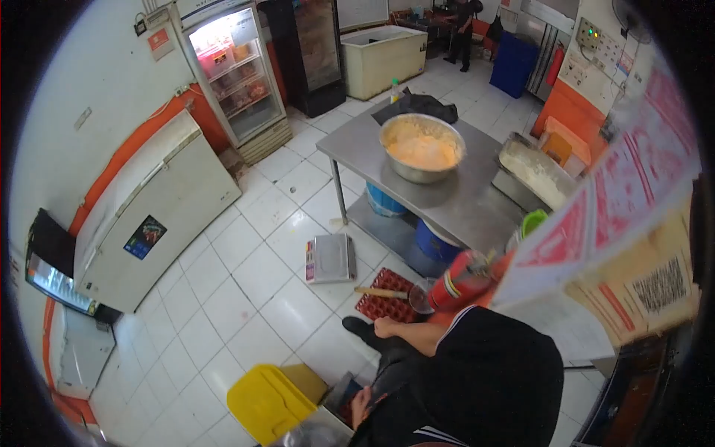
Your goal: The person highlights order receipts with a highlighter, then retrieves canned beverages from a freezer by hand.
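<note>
My right hand is closed in a fist beside my black boot, over my bent leg; nothing shows in it. Lower down, my left hand has its fingers drawn together beside a dark container; what they hold, if anything, is hidden. A red egg tray lies on the floor just beyond my right hand. Across it rests a wooden-handled tool with a round metal end. A yellow bin lid is left of my left hand.
A digital scale stands on the tiles. Beyond it, a steel table carries a metal bowl of orange-white mixture. A red fire extinguisher and hanging printed sacks are close on the right. A person stands far back.
</note>
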Motion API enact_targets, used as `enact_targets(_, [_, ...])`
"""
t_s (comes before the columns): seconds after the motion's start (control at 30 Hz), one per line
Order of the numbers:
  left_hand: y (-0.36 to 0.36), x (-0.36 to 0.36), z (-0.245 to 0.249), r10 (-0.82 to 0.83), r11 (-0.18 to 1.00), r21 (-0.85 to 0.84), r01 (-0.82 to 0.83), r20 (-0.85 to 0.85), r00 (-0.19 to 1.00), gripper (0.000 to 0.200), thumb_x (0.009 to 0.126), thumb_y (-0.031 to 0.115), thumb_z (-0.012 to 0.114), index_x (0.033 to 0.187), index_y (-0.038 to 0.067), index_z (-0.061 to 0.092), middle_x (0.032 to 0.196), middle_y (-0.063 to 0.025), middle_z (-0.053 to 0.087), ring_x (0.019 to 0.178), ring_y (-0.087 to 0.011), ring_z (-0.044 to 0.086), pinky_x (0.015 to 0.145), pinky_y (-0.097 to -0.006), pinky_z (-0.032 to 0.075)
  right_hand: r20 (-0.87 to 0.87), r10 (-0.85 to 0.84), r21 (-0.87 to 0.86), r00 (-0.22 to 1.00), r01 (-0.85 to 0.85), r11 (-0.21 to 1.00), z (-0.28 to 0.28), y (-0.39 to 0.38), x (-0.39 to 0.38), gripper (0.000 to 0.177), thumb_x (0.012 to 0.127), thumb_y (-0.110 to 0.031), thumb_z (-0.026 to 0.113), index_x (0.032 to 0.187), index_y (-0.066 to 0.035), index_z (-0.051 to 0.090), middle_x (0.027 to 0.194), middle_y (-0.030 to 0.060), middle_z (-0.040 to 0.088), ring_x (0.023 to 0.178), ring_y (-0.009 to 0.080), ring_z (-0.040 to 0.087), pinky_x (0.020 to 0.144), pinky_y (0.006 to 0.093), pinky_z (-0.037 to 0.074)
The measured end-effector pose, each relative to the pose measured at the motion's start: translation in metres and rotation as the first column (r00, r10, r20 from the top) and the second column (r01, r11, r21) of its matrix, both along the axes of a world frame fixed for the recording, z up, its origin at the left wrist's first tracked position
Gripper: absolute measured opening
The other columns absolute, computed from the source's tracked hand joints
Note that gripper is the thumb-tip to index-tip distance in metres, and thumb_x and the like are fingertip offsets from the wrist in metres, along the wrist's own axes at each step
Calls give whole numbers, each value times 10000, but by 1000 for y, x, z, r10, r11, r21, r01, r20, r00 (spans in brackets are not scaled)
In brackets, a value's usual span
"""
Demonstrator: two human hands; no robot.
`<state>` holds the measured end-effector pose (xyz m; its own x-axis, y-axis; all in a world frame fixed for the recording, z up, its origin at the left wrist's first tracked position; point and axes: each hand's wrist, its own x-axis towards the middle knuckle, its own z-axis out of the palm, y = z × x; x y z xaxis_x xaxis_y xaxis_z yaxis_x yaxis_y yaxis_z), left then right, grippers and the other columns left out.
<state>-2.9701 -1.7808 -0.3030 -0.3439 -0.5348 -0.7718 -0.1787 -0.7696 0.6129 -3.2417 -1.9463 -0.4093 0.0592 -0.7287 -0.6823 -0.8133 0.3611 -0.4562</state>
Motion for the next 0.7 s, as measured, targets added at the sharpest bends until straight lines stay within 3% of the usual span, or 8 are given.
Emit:
enact_targets(0.07, [-55, 29, -37, 245, 892, -420, -167, 139, 959, 412, 931, 375, 552, 828, -14, 641, 726, -55, 628, 640, -130, 545, 617, -300, 442, -11, -76, 2, 997, 76, 997, 30, -54, 8, 352, 779, -155, 535, 1058, 30, 644, 1110, 273, 616, 1086, 415, 577, 904, 461, 484])
enact_targets(0.13, [-134, 43, 56, 288, 885, -455, -93, 380, 879, 384, 935, 324, 549, 769, -10, 637, 681, -50, 603, 608, -112, 514, 575, -280, 412, -170, -110, -53, 979, 103, 993, 57, -116, 38, 333, 771, -151, 531, 1017, 38, 652, 1074, 277, 625, 1051, 404, 601, 883, 467, 494])
enact_targets(0.23, [-197, 115, 63, 508, 796, -496, -345, 239, 828, 351, 946, 304, 529, 793, 3, 624, 661, -51, 591, 577, -114, 511, 537, -269, 401, 41, 5, -109, 999, 0, 994, 55, -207, 91, 291, 727, -155, 568, 918, 34, 681, 974, 293, 639, 920, 402, 645, 822, 484, 502])
enact_targets(0.3, [-225, 193, 1, 646, 712, -455, -535, 124, 754, 332, 947, 308, 527, 811, 16, 608, 675, -48, 594, 543, -115, 506, 496, -251, 387, 82, 118, -234, 990, -96, 968, -17, -270, 141, 238, 719, -149, 579, 895, -26, 684, 930, 238, 662, 864, 398, 648, 779, 477, 506])
enact_targets(0.4, [-306, 284, -111, 674, 696, -448, -561, 138, 726, 307, 939, 291, 539, 817, 19, 610, 688, -50, 600, 542, -111, 511, 483, -243, 384, 226, 171, -377, 959, -76, 923, 8, -352, 201, 194, 738, -172, 587, 875, -70, 678, 898, 189, 671, 835, 380, 642, 753, 464, 505])
enact_targets(0.57, [-396, 460, -139, 567, 814, -399, -422, 389, 726, 275, 936, 265, 541, 836, 21, 617, 705, -52, 604, 547, -116, 521, 474, -253, 390, 155, 35, -321, 987, 17, 947, -11, -471, 266, 187, 751, -191, 582, 855, -74, 686, 900, 183, 672, 857, 347, 647, 777, 453, 506])
enact_targets(0.63, [-483, 441, 31, 451, 800, -588, -122, 453, 769, 305, 935, 261, 559, 816, -7, 643, 664, -57, 605, 591, -124, 523, 565, -282, 423, -20, -161, -291, 987, 148, 945, -35, -503, 266, 220, 749, -199, 561, 806, -44, 706, 863, 214, 676, 819, 377, 657, 786, 470, 510])
enact_targets(0.7, [-560, 467, 111, 551, 714, -697, -72, 495, 672, 274, 935, 243, 566, 881, -10, 655, 671, -43, 615, 621, -103, 541, 570, -266, 425, -120, -108, -267, 987, 72, 961, -29, -525, 259, 209, 763, -196, 558, 753, -36, 692, 811, 211, 669, 768, 378, 652, 719, 493, 516])
